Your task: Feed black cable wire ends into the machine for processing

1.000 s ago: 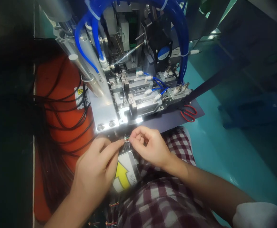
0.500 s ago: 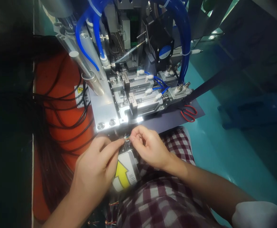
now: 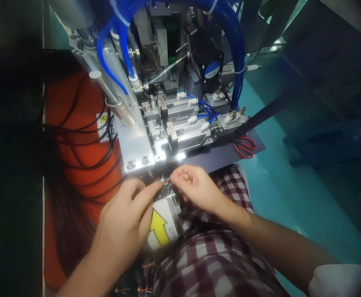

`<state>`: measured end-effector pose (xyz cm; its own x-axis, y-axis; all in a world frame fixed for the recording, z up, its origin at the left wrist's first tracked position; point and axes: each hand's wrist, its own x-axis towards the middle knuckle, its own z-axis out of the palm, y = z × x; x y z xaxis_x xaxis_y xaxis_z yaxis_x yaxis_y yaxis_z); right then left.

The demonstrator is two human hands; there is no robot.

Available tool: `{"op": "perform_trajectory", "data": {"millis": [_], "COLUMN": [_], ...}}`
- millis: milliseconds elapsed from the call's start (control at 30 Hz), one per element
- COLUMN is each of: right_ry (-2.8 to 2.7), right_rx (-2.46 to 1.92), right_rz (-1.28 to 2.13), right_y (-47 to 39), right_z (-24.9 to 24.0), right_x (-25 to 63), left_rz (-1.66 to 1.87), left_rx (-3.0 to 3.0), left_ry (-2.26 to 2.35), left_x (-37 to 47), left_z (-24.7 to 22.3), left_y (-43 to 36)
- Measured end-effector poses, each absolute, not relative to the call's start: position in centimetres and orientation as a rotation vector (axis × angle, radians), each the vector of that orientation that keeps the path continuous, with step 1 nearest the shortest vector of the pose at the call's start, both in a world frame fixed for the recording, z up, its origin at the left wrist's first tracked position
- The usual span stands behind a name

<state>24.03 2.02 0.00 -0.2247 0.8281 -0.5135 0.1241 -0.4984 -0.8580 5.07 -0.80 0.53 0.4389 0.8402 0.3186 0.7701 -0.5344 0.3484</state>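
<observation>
Wires: coloured bundle [image 3: 167, 180] at the small fixture [image 3: 164, 194], between both hands, just in front of the machine's silver plate [image 3: 136, 140].
Left hand [image 3: 125, 220]: fingertip at the wires' left end; I can't tell whether it pinches or only presses.
Right hand [image 3: 197, 187]: thumb and index look pinched on the wires' right end.
Done: wires are at the fixture and, I'd judge, partly lined up; seating is hidden from me.
Left: pale strands stick up out of line, so I read the arranging as mid-way, not finished.
Other ends: more wire ends [image 3: 145, 290] low in my view, near the lap, touched by neither hand.
Cables: black runs [image 3: 84, 167] over the orange surface [image 3: 89, 97].
Pliers: red handles [image 3: 245, 147], on the dark mat [image 3: 219, 159], unused.
</observation>
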Motion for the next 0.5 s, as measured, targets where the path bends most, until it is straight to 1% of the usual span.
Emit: {"op": "perform_trajectory", "data": {"millis": [133,400,500], "right_ry": [-1.123,-1.458,-1.492], "right_rx": [-1.461,-1.363,-1.33], "right_rz": [1.71,1.373,1.341], "right_y": [1.93,1.52,1.42], "right_z": [-0.42,-0.88,-1.1], "right_x": [23.96,23.67,23.67], "left_rz": [0.719,0.716,0.718], "left_rx": [2.508,2.483,2.485], "left_ry": [1.44,1.44,1.43], "left_x": [5.06,5.04,5.11], "left_z": [0.32,0.47,0.51], "left_y": [-0.86,-0.99,-1.0]}}
